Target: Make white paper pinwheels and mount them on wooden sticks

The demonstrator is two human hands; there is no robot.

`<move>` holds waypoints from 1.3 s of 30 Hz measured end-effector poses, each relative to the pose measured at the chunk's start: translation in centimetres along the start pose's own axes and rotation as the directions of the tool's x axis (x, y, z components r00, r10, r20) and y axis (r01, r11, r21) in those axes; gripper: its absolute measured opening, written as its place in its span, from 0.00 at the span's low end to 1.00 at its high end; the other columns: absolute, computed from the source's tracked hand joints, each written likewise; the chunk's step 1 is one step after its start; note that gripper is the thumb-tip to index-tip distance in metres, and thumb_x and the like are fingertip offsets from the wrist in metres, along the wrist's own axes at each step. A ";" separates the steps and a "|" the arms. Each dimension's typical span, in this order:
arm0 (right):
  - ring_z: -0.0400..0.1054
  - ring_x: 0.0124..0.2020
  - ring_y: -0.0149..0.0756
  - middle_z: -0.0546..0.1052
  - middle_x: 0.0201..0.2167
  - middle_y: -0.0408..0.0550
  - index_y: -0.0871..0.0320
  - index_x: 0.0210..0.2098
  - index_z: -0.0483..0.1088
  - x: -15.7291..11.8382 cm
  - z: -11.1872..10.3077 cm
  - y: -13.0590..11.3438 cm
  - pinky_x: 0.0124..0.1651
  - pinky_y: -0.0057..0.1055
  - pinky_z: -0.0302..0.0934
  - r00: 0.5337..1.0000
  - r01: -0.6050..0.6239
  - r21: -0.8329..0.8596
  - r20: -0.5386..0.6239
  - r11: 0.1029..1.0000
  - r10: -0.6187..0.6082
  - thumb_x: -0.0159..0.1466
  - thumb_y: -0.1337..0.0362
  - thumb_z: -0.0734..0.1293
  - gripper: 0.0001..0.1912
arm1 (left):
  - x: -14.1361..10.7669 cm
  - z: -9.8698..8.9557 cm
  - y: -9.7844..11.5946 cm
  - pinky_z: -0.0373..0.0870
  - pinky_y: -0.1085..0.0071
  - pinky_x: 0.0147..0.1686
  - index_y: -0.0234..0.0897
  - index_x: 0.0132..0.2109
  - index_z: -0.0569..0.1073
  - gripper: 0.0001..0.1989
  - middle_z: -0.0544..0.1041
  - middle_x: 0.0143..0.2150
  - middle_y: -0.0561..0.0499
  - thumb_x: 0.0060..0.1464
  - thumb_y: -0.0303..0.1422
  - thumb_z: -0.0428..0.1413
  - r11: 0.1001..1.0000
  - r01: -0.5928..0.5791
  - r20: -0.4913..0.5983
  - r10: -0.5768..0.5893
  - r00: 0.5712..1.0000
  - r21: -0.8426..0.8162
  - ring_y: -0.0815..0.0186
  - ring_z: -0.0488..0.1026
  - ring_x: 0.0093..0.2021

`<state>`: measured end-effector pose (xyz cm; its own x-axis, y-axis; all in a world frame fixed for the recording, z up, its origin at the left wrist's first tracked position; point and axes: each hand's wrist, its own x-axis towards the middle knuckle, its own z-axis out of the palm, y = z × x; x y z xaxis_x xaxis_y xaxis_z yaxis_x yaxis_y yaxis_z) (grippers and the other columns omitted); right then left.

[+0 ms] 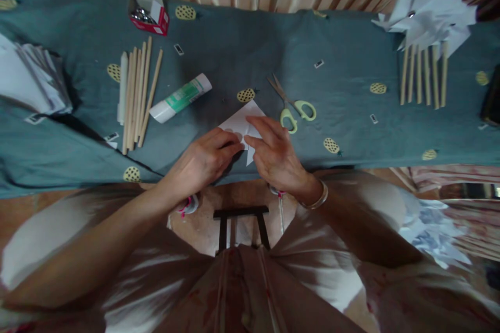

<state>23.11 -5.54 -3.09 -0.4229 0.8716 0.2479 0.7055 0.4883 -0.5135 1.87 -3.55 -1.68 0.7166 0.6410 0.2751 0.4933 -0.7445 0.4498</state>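
White paper [237,122] is held at the near edge of a pineapple-print cloth [242,41].
Sharp-cornered, it is pinched in the left hand [211,155] and touched by the half-curled right hand [275,152], whose grip cannot be told. Metal-bladed scissors [287,100] are set to the right, a smooth tube [182,98] and slim wooden sticks [135,99] to the left.

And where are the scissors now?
In the head view, the scissors lie on the blue-green cloth a little right of centre, just beyond the right hand and to the right of the folded white paper.
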 end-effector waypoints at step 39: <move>0.68 0.60 0.48 0.72 0.60 0.59 0.59 0.57 0.68 -0.4 -2.0 1.4 0.63 0.51 0.63 0.994 -0.056 -0.055 -0.092 0.997 0.051 0.67 0.69 0.57 0.20 | -0.2 -0.2 -0.3 0.75 0.63 0.45 0.33 0.49 0.76 0.11 0.78 0.47 0.42 0.65 0.27 0.50 0.999 -0.013 -0.017 0.014 1.000 0.042 0.60 0.75 0.45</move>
<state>25.41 -5.07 -2.28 -0.3324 0.8956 0.2957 0.7585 0.4402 -0.4806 1.50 -3.39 -1.72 0.7147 0.6339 0.2956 0.5042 -0.7598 0.4105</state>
